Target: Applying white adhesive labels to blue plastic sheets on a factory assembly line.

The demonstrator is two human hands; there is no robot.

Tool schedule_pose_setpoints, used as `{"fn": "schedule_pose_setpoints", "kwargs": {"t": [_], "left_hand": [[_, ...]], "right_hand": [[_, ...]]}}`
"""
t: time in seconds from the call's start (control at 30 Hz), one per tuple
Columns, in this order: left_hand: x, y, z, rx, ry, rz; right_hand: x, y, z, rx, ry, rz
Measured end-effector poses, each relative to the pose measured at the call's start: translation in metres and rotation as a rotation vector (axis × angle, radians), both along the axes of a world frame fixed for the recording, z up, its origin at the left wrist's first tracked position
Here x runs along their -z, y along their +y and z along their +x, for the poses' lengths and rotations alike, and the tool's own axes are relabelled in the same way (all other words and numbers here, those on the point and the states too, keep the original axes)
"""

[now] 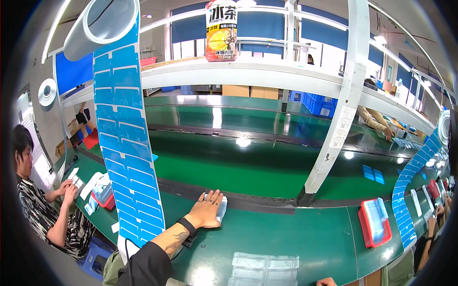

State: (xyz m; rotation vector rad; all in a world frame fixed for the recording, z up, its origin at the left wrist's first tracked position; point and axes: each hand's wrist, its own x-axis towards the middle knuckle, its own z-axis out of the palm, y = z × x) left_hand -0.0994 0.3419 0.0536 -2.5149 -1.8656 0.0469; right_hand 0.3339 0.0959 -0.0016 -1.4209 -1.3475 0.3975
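My left hand [205, 211], with a dark band on its wrist, reaches out to the far edge of the green bench. Its fingers are closed over a small stack of pale, film-like pieces [222, 209], whose right side shows past the hand. At the lower edge only a bit of my right hand [327, 282] comes into view; its fingers are mostly cut off. Between the two, nearer to me, several clear, pale-blue rectangular pieces [265, 267] lie side by side on the bench.
A long strip of blue labels [129, 157] hangs from a roll [107, 24] at the left. A red basket [374, 224] with pale pieces stands right. A white post [336, 128] rises beyond the bench. Co-workers sit left and right; a drink bottle [221, 31] stands on the shelf.
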Motion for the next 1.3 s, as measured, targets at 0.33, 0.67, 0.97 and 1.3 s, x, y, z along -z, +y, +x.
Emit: {"fn": "schedule_pose_setpoints", "kwargs": {"t": [0.33, 0.67, 0.97, 1.3], "left_hand": [[0.008, -0.002, -0.011, 0.139, -0.055, 0.078], [0.001, 0.004, -0.021, 0.265, 0.076, 0.082], [-0.009, 0.008, -0.025, 0.301, 0.173, -0.030], [0.001, 0.003, -0.029, 0.333, 0.088, 0.044]], "right_hand": [[-0.002, 0.002, -0.005, 0.004, -0.091, 0.031], [-0.001, 0.002, -0.005, -0.009, -0.207, 0.019], [0.001, 0.001, -0.008, -0.007, -0.248, 0.063], [0.002, 0.005, -0.007, -0.004, -0.311, 0.092]]}}
